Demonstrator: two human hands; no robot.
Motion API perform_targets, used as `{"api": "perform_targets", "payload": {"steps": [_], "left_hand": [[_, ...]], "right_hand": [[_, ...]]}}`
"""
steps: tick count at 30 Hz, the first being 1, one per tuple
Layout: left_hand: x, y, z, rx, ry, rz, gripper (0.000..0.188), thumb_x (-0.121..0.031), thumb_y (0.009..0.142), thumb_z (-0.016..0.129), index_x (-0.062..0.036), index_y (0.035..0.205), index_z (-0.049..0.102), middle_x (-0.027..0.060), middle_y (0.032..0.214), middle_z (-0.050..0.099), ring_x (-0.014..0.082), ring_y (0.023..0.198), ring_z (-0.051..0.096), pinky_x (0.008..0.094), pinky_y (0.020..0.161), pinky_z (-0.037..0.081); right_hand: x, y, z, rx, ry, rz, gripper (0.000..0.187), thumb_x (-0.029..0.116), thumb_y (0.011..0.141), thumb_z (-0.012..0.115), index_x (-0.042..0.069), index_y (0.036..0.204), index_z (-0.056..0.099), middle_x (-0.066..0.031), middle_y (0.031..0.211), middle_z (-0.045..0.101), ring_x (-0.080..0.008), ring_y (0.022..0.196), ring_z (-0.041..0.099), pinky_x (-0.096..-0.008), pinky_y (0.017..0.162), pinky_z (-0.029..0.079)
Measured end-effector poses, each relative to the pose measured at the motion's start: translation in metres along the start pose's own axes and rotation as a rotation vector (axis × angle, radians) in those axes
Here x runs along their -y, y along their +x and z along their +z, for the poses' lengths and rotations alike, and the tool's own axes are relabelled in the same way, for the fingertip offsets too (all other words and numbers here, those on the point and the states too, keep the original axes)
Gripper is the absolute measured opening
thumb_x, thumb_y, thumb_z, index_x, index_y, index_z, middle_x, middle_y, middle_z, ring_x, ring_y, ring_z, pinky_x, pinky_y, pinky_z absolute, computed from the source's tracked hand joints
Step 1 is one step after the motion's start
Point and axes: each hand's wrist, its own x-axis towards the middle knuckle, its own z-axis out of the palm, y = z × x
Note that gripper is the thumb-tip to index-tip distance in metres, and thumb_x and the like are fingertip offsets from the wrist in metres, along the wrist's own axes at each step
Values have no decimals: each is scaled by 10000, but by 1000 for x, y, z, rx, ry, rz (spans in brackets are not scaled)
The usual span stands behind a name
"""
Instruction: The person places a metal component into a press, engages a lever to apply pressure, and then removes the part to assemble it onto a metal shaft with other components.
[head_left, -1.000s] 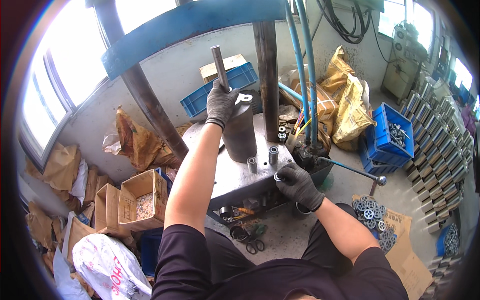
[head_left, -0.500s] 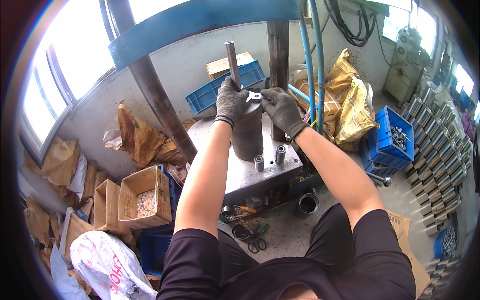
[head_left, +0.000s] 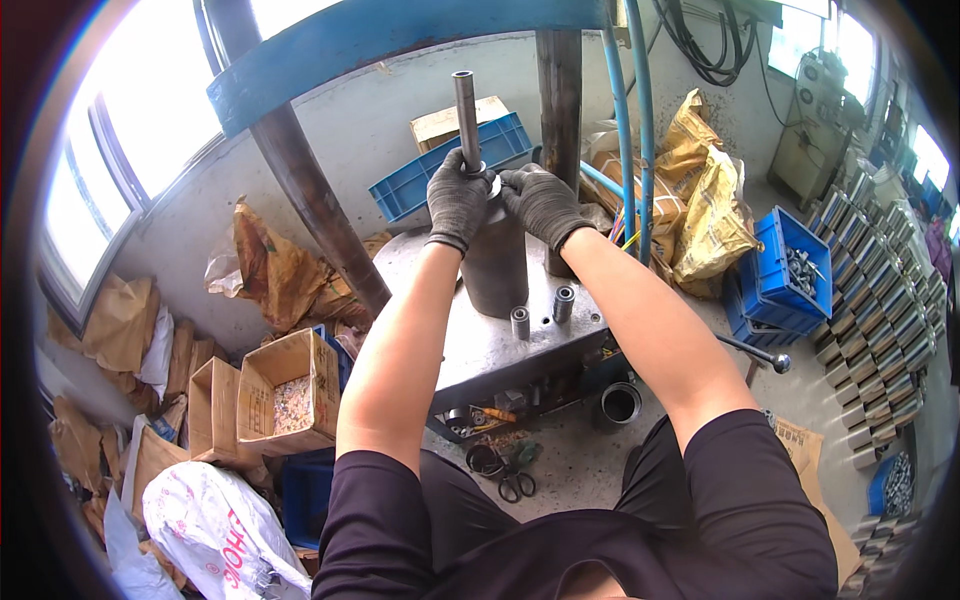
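Observation:
My left hand [head_left: 456, 207], in a dark grey glove, is closed round the foot of an upright metal tube [head_left: 466, 112], where a pale ring shows. It is at the top of a tall dark metal cylinder [head_left: 497, 268] standing on a steel plate [head_left: 420, 272]. My right hand [head_left: 546, 205], gloved alike, has its fingers pinched together at the cylinder's upper end. Between both hands shows a small pale metal piece [head_left: 495, 187], mostly covered by fingers; what the right fingertips grip is hidden. Two short metal sleeves [head_left: 520, 322] stand near the plate's front edge.
A blue press crossbeam [head_left: 420, 50] spans above on dark posts [head_left: 315, 205]. Behind sits a blue crate [head_left: 450, 165]. Cardboard boxes [head_left: 290, 395] stand left; blue bins with metal parts [head_left: 790, 262] and stacked metal tubes [head_left: 870, 330] stand right. A lever [head_left: 760, 354] projects right; scissors [head_left: 516, 487] lie below.
My right hand has moved left, closer to my left hand. The pale piece on the cylinder's top, earlier seen flat with a hole, is now mostly covered. The tube stays upright in my left hand.

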Motion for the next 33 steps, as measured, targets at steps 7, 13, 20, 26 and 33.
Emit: {"api": "perform_targets", "payload": {"steps": [7, 13, 20, 26, 33], "left_hand": [[9, -1, 13, -499, -845, 275, 629, 62, 940, 713, -118, 1474, 433, 38, 1116, 599, 132, 855, 607, 288, 726, 596], [10, 1, 6, -514, -1078, 94, 564, 8, 958, 730, -169, 1430, 477, 39, 1112, 601, 152, 952, 639, 321, 796, 633], [20, 8, 1, -422, -1034, 57, 391, -3, 970, 715, -112, 1287, 514, 31, 1069, 609, 150, 933, 658, 296, 740, 635], [16, 7, -2, -321, -1008, 176, 290, 68, 920, 697, -122, 971, 484, 24, 933, 598, 137, 806, 646, 275, 649, 625], [-28, 13, -5, -152, -908, 31, 236, 62, 915, 659, -87, 900, 477, 25, 830, 571, 134, 746, 637, 299, 625, 623]], "right_hand": [[-10, 2, 8, -73, -69, -93, 323, 352, 988, 664, 147, 1208, 782, -148, 1185, 720, -362, 1106, 682, -468, 987, 544], [-4, -4, 4, -95, -30, -108, 421, 391, 982, 686, 147, 1324, 712, -150, 1148, 747, -373, 1104, 685, -470, 987, 541], [-1, -3, 0, -92, 11, -129, 446, 343, 973, 709, 127, 1361, 675, -174, 1159, 756, -387, 1100, 695, -479, 987, 540], [8, -2, -5, -10, 5, -103, 433, 336, 983, 697, 119, 1357, 673, -181, 1181, 747, -386, 1105, 693, -480, 991, 539], [-7, -42, -18, -149, 168, -191, 307, 225, 987, 671, 99, 1267, 675, -199, 1121, 724, -400, 1102, 679, -487, 995, 539]]}}
